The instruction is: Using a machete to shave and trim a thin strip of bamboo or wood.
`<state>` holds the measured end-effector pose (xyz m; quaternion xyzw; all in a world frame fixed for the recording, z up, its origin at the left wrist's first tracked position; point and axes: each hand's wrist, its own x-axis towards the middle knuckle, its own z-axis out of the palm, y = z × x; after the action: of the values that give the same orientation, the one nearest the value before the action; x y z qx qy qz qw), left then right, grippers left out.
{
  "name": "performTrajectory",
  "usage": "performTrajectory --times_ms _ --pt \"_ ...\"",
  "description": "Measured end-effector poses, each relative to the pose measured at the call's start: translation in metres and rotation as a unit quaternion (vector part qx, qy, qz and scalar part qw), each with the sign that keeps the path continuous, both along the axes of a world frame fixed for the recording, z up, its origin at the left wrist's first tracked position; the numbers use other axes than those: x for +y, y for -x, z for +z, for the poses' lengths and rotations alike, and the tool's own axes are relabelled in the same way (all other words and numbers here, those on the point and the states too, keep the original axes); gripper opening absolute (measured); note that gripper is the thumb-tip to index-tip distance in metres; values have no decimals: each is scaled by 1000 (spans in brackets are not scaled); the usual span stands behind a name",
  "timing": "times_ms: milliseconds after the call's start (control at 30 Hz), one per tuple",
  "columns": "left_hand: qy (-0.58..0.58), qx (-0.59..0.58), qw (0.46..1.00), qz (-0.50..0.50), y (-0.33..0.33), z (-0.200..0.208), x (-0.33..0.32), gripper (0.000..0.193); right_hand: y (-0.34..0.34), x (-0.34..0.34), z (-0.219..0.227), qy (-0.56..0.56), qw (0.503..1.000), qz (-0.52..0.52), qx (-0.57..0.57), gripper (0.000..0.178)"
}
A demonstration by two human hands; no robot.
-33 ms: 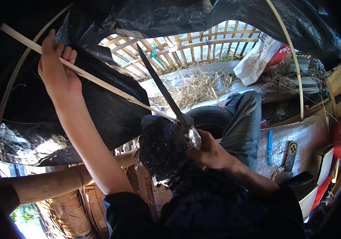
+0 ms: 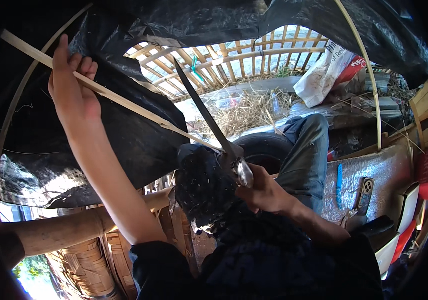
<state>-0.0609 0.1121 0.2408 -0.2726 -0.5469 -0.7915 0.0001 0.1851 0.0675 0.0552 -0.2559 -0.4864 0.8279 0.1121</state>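
A long pale bamboo strip slants down from the upper left toward the middle. Its wide upper part is gripped in my raised left hand, the index finger pointing up and the other fingers curled. The narrow lower end meets the blade near the handle of a long dark knife. My right hand is wrapped round that knife's handle, with the blade tip pointing up and away. A black cloth with small pale flecks lies over my leg, under the strip's lower end.
Black plastic sheeting hangs at left and overhead. A bamboo lattice, dry straw and a white-and-red sack lie ahead. A tyre is beside my knee. At right are a blue cutter and a phone.
My left hand has shifted very slightly on the bamboo strip, its index finger a touch higher. The knife and strip look almost still.
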Motion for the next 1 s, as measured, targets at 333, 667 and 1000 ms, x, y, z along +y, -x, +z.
performTrajectory --times_ms 333,667,1000 --pt "54 8 986 -158 21 1 -15 28 1 7 1 6 998 40 56 20" --pt "47 2 991 -122 14 -3 -3 15 -6 15 -56 58 992 95 -57 12" --pt "55 -2 985 -162 6 -1 10 33 3 14 -25 21 994 102 -24 10"
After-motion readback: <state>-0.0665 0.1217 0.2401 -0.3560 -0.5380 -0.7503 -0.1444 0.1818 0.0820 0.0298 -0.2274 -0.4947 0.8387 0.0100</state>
